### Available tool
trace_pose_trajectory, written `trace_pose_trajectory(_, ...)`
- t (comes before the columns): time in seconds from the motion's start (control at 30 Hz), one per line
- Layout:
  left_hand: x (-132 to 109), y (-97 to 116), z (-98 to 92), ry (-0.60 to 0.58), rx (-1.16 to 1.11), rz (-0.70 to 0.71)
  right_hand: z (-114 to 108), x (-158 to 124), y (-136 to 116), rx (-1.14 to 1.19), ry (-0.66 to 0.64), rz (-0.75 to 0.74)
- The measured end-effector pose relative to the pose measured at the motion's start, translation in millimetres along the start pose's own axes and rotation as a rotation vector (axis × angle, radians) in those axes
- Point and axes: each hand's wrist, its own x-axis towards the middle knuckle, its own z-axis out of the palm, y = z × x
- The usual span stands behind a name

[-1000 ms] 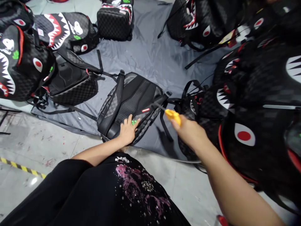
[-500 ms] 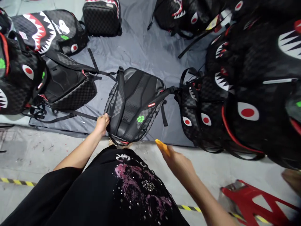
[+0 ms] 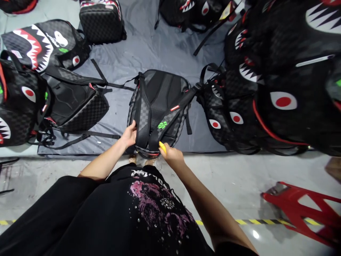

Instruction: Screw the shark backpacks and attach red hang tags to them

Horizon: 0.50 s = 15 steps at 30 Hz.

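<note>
A black checkered backpack point(image 3: 160, 103) lies back side up on a grey sheet, straps toward me, with a green logo on one strap. My left hand point(image 3: 129, 134) grips its near left edge by the left strap. My right hand point(image 3: 172, 155) is closed around a small yellow tool point(image 3: 162, 146) and sits at the backpack's near right corner, the tool tip touching the strap's lower end.
Several black shark-mouth backpacks ring the grey sheet point(image 3: 160, 53), with a high pile on the right point(image 3: 279, 89) and others on the left point(image 3: 69, 99). A red plastic frame point(image 3: 301, 209) lies on the concrete floor at the right. Yellow-black tape point(image 3: 253, 222) runs across the floor.
The backpack has been turned and pulled closer to me. My left hand shifted from its back panel to its left edge. My right hand with the yellow tool came in from the right to the near corner.
</note>
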Motion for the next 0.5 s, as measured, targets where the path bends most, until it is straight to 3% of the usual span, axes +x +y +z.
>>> trace_pose_trajectory(0.13,3,4,-10.6,-0.008,-0.012,0.014,11,-16,16,-0.083,0.037,0.226)
trace_pose_trajectory(0.27,5,5,-16.6,-0.116,0.008,-0.001,28,-21,31,-0.069,0.071,0.470)
trace_pose_trajectory(0.5,19,4,-13.7,-0.136,-0.015,0.005,36,16,22,-0.119,0.164,0.439)
